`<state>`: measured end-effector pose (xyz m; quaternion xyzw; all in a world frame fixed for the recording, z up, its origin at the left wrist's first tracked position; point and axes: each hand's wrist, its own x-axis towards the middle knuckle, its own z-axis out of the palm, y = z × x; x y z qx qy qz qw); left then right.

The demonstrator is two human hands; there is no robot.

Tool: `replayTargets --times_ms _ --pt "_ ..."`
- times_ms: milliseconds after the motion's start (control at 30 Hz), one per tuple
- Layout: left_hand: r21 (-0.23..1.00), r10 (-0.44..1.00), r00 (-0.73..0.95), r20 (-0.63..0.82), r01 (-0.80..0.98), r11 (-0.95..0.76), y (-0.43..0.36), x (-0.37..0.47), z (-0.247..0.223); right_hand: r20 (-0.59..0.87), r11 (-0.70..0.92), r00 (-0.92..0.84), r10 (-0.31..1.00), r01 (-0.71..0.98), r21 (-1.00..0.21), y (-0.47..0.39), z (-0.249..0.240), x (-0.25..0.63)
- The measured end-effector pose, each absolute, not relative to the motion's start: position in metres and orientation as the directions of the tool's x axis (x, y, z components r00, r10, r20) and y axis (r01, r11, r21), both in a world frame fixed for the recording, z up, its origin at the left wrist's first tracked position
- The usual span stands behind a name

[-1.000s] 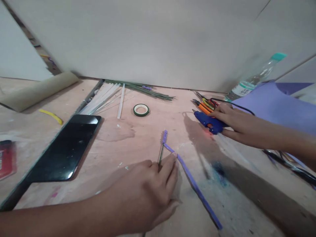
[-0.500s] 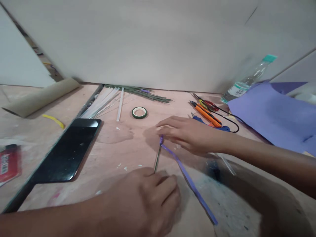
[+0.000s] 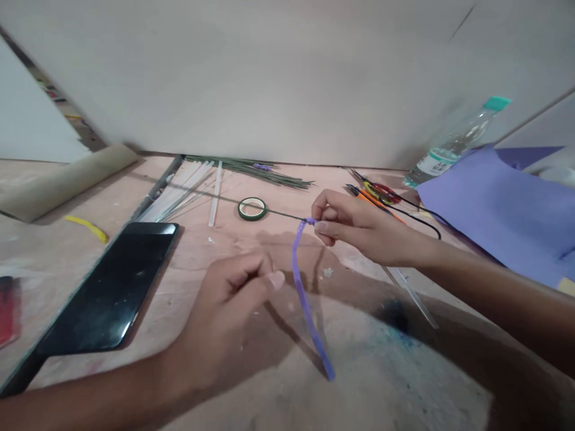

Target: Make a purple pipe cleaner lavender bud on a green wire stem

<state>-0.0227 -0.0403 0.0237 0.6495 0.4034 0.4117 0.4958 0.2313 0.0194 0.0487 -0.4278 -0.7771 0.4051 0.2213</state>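
Note:
My right hand (image 3: 321,224) pinches the purple wrapped tip of a thin green stem (image 3: 285,214). The stem points left, passing above the green tape roll (image 3: 252,209). From the wrapped tip a narrow purple strip (image 3: 302,293) hangs down toward the table. My left hand (image 3: 269,269) is left of the strip, with its thumb and curled fingers close together; whether anything is between them is too small to make out.
A black phone (image 3: 110,287) and yellow piece (image 3: 87,227) lie left, below a cardboard tube (image 3: 67,182). Glue sticks (image 3: 179,188) and green stems (image 3: 274,173) lie behind. Scissors (image 3: 381,193), an orange cutter (image 3: 359,193), purple paper (image 3: 494,203) and a bottle (image 3: 449,149) are at right.
The stem has swung from upright to nearly level, pointing left. My right hand now pinches its purple tip. My left hand has let go of the stem's lower part and moved up and left.

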Motion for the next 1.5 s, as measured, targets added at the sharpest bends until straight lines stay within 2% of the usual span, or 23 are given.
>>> replayTargets --times_ms 67,133,233,333,500,633,767,833,1000,1133,1267,1500 --pt "0.998 0.962 0.267 0.055 -0.019 -0.052 -0.040 -0.023 0.021 -0.007 0.194 -0.527 0.850 0.325 -0.926 0.009 0.048 0.228" --pt "0.982 0.957 0.290 -0.024 -0.174 0.078 -0.042 -0.020 0.018 -0.042 0.101 -0.537 0.842 0.234 -0.967 -0.001 0.048 0.223" --pt "0.920 0.899 0.435 -0.051 -0.330 0.212 -0.048 -0.015 0.015 -0.107 -0.005 -0.562 0.820 0.179 -0.984 -0.016 0.049 0.214" --pt "0.884 0.891 0.453 -0.038 -0.401 0.242 -0.053 -0.011 0.016 -0.126 -0.021 -0.558 0.820 0.191 -0.981 -0.025 0.050 0.209" --pt "0.931 0.927 0.342 -0.152 -0.266 0.251 -0.056 -0.009 0.017 -0.157 -0.028 -0.567 0.809 0.231 -0.973 -0.032 0.052 0.206" --pt "0.943 0.946 0.271 -0.176 -0.228 0.241 -0.056 -0.008 0.015 -0.168 0.002 -0.563 0.809 0.288 -0.958 -0.037 0.053 0.206" --pt "0.968 0.944 0.283 -0.168 -0.134 0.212 -0.055 -0.008 0.015 -0.071 0.057 -0.596 0.800 0.193 -0.979 -0.040 0.048 0.208" --pt "0.967 0.945 0.282 -0.164 -0.144 0.210 -0.055 -0.008 0.016 -0.063 0.055 -0.576 0.815 0.184 -0.981 -0.039 0.044 0.207" --pt "0.940 0.896 0.402 -0.189 -0.189 0.283 -0.056 -0.016 0.011 -0.084 0.020 -0.543 0.836 0.183 -0.983 -0.039 0.038 0.204" --pt "0.932 0.840 0.510 -0.185 -0.179 0.314 -0.055 -0.022 0.008 -0.035 0.095 -0.511 0.859 0.225 -0.970 -0.041 0.036 0.205" --pt "0.909 0.813 0.527 -0.246 -0.165 0.382 -0.055 -0.020 0.010 -0.027 0.156 -0.481 0.876 0.336 -0.929 -0.043 0.037 0.206" --pt "0.885 0.797 0.546 -0.258 -0.198 0.422 -0.056 -0.021 0.010 0.004 0.207 -0.476 0.879 0.373 -0.904 -0.046 0.038 0.207"
